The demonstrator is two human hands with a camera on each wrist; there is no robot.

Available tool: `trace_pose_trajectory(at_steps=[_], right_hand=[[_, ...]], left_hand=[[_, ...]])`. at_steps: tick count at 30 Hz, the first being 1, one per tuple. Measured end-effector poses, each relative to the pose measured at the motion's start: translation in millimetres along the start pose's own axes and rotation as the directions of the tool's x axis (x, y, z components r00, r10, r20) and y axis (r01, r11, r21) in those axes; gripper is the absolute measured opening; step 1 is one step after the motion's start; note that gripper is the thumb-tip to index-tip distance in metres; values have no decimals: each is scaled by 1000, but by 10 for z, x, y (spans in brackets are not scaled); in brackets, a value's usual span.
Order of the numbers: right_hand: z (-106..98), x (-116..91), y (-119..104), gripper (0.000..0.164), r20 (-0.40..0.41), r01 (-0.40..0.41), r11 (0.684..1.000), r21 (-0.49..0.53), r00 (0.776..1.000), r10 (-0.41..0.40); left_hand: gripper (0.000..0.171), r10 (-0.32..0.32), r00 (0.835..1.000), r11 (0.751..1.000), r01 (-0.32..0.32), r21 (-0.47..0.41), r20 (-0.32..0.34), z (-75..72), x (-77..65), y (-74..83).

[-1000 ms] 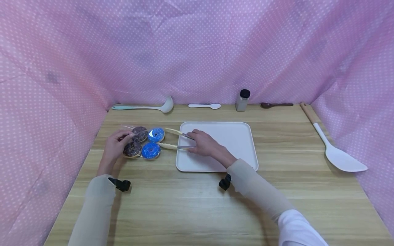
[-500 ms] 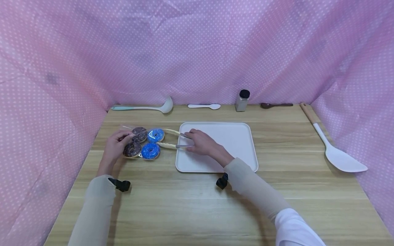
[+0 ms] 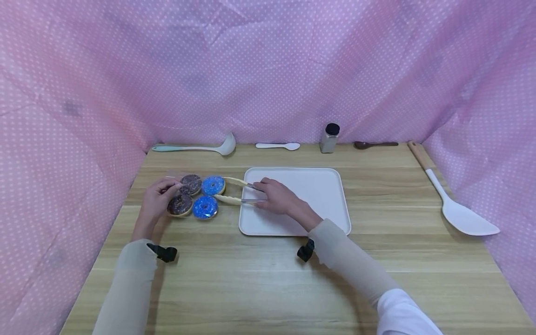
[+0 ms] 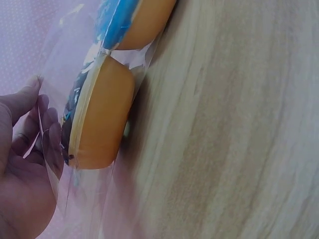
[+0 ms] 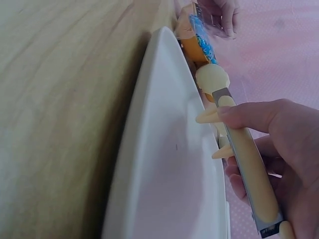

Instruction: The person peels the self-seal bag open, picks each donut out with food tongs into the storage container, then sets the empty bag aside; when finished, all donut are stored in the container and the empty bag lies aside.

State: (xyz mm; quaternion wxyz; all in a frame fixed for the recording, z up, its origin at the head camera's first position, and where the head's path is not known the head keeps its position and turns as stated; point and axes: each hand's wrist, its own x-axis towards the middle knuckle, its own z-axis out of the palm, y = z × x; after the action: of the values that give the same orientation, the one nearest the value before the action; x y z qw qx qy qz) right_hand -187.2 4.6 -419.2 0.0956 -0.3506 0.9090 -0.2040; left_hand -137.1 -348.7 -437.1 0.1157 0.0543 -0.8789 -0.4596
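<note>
In the head view, two blue-iced donuts (image 3: 205, 207) and two dark-iced donuts (image 3: 180, 205) lie together on the left of the table. Clear plastic bag film (image 4: 56, 59) surrounds them, plainest in the left wrist view. My left hand (image 3: 156, 199) pinches the bag's edge between thumb and fingers beside the dark donuts. From the right, my right hand (image 3: 281, 199) grips a pair of tongs (image 3: 229, 200) with metal arms and cream tips. The tongs' arms are spread, their tips at the right side of the blue donuts. Whether the tips are inside the bag I cannot tell.
Under my right hand lies a white tray (image 3: 324, 186). Along the back edge are a ladle (image 3: 227, 144), a white spoon (image 3: 289, 146), a black-capped jar (image 3: 329, 139) and a dark spoon (image 3: 363, 145). A large white spatula (image 3: 465, 216) lies at the right edge.
My right hand and the tongs shift slightly left, then back right. The blue donuts move very slightly with the bag. My left hand keeps its hold in the same place.
</note>
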Motion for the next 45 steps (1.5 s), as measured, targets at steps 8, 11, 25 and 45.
trace_pose_trajectory(at_steps=[8,11,25,45], right_hand=[[21,-97,24,57,-26,-19,1000,13,999,19],[20,-130,35,57,-37,-20,1000,9,999,20],[-8,-275,75,58,-28,-57,993,101,998,60],[-59,-491,158,62,-67,-51,996,74,996,56]], left_hand=[[32,2,1000,1000,-2,19,-8,16,7,-56],[33,-1,1000,1000,1,12,-13,19,10,-50],[21,41,999,999,-41,-31,-18,11,-65,204],[27,14,1000,999,-15,-37,-11,43,-42,183]])
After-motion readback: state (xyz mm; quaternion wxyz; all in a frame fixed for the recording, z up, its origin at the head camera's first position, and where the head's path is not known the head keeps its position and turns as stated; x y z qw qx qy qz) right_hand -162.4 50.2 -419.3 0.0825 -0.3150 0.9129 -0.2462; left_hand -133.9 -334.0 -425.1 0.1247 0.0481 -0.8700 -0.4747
